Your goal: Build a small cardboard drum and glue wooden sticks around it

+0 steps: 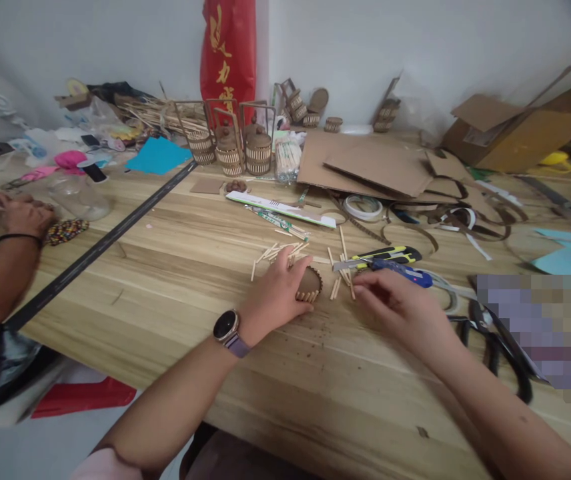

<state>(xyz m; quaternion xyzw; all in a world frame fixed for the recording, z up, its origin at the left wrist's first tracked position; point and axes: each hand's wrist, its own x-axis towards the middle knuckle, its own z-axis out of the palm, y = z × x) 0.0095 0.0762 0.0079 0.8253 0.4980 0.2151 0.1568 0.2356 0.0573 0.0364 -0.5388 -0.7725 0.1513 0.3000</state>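
My left hand, with a watch on the wrist, curves its fingers and thumb around a small round cardboard basket that has short wooden sticks standing along its edge. Part of the basket is hidden behind the hand. To the right, my right hand is closed in a pinch at the end of a short wooden stick. More loose sticks lie by its fingertips, and others are scattered beyond my left hand. A yellow and black utility knife and a blue-handled tool lie just past my right hand.
Black-handled scissors lie right of my right forearm. Behind are a tape roll, cardboard sheets, and small finished baskets. At the left, another person's hands work beyond a dark strip.
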